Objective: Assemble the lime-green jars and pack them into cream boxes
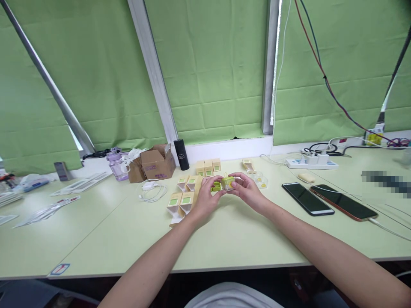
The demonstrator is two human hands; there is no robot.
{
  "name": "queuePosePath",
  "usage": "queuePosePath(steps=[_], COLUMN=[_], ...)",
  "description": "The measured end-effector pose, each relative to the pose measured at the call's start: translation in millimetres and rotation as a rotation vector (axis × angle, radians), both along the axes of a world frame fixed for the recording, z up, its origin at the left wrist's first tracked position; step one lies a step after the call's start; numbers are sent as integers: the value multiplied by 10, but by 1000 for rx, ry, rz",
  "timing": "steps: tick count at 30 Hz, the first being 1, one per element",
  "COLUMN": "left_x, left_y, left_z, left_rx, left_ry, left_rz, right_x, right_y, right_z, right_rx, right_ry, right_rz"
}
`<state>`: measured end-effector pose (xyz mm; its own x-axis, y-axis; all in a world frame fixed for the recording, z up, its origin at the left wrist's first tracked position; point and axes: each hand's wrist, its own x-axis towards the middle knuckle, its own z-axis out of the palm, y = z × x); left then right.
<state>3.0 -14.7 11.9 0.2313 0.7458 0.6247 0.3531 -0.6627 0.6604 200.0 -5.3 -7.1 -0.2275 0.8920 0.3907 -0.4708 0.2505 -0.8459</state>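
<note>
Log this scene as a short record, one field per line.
Held item: small clear-and-green case
Left hand: fingers at the case's left side
Right hand: fingers at the case's right side
Left of the hands: small cartons with green labels
Right of the hands: two phones lying on the table
Toward the back: cardboard box, black cylinder, white power strip
Backdrop: green blinds

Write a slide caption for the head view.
Left hand and right hand hold a small yellow-green item beside small cartons.
</note>
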Motion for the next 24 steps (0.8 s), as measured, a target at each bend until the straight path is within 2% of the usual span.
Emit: queuePosePath(steps=[7,14,24], left_x=[14,1,-5], left_y=[-4,19,55], left_z=[-15,-31,-62], left_rx=[43,18,-11], left_ry=[-20,-17,4], left_rz=[-11,-21,15], right_x=[16,85,77], right_y=[9,96,100], right_z=[-9,-61,-70], right_rx=[-102,-217,-187], right_ry=[133,186,190], right_rz=[150,122,81])
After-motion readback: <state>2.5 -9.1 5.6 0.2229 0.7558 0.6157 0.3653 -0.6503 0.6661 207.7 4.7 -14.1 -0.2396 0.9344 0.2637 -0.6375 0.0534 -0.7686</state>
